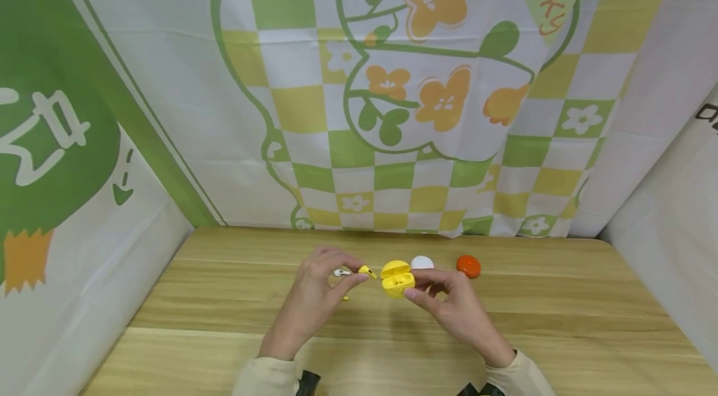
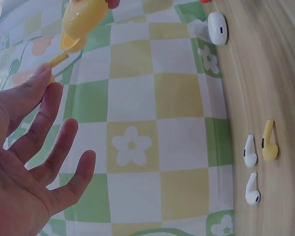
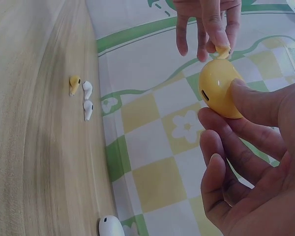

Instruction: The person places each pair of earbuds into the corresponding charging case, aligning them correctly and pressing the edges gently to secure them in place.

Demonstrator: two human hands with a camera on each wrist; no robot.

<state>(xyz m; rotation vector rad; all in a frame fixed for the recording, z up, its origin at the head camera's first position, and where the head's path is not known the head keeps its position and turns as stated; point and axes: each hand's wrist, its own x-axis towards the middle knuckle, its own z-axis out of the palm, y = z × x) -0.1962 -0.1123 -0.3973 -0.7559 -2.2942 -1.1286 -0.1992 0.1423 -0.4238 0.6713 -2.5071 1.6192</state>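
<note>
My left hand (image 1: 316,287) pinches a yellow earbud (image 1: 367,271) between thumb and index finger, its stem pointing toward the case. In my right hand (image 1: 451,305) is a yellow earbud charging case (image 1: 397,284), lid up, held above the table; its open side shows in the head view. The right wrist view shows the case's rounded outside (image 3: 219,88) and the earbud close to it; whether they touch I cannot tell. On the table lie another yellow earbud (image 2: 270,142) and two white earbuds (image 2: 250,151), partly hidden by my left hand in the head view.
A white case (image 1: 422,262) stands on the wooden table (image 1: 224,296) behind my right hand. To its right sits a red-orange case (image 1: 468,266). A checked, flowered cloth (image 1: 392,178) hangs at the table's back edge.
</note>
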